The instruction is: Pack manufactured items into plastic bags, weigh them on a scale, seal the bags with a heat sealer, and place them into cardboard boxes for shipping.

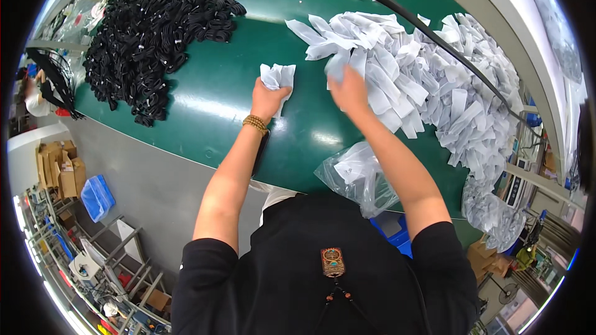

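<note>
Green table (217, 96) fills the upper centre of the frame, curving with the lens. White slips (428, 80), a loose heap of flat paper-like pieces, cover its upper right and trail down the right edge. Black cables (161, 18), bundled and piled, lie at upper left, well apart from the slips. A black hose (397, 11) arcs across the top, over the heap. A clear bag (357, 177) sits at the table's near edge, lower centre, beside the right forearm. Left hand (268, 98), centre of frame, is closed around a small stack (278, 77) of slips (a bead bracelet (255, 124) circles the wrist). Right hand (349, 90), just right of it, reaches into the heap's left edge, fingers buried among the slips; whether they are pinched together cannot be told.
</note>
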Demonstrator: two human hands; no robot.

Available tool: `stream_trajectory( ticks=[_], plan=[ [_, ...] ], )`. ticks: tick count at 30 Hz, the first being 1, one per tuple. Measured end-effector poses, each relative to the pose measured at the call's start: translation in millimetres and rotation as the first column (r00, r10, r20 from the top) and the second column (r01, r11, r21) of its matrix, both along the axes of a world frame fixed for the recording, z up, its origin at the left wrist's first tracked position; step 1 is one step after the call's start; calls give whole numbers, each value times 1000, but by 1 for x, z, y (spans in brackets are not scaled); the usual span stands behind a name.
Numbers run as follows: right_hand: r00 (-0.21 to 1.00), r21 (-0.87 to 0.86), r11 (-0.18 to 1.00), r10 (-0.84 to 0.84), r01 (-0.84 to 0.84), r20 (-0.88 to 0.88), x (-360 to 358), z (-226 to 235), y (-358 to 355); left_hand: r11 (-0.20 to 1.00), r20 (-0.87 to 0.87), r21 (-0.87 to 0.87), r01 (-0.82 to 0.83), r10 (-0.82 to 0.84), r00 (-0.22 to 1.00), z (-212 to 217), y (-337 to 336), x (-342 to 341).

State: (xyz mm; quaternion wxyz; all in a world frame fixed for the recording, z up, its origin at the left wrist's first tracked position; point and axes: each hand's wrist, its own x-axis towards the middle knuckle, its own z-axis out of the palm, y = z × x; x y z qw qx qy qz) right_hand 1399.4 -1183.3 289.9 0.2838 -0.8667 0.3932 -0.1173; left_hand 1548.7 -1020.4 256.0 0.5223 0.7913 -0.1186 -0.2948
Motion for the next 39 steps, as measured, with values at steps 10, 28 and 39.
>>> stream_trajectory(
  ticks=[10, 28, 39],
  plan=[
    [941, -225, 961, -220, 163, -257, 21, -38, -48, 930, -599, -335, -153, -85, 796, 58, 15, -37],
    [716, 771, 482, -349, -415, 604, -140, 94, 40, 759, -293, -587, 282, -524, 800, 130, -50, -185],
    [667, 393, 714, 138, -579, 733, -368, 164, 8, 912, 347, 142, 384, -409, 844, 190, 74, -364]
  ],
)
